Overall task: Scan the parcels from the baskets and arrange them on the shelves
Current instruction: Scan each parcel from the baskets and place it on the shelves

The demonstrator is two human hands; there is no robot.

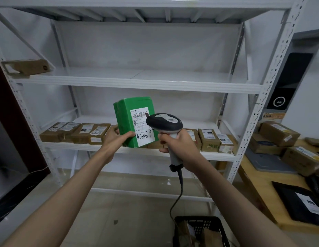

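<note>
- The left hand (113, 138) grips a green parcel (135, 120) at its lower left corner, thumb across the front; the parcel is held upright in front of the white shelves (137, 83), its white label (141, 125) facing the camera
- The right hand (176, 145) grips the handle of a barcode scanner (165, 123); the scanner's dark head overlaps the label's right edge; its cable (178, 196) hangs down toward a black basket (199, 227) holding brown parcels
- Brown boxes (75, 131) stand in a row on the middle shelf; one lies on the upper shelf at far left
- More boxes rest on the wooden table (258, 182) at right
</note>
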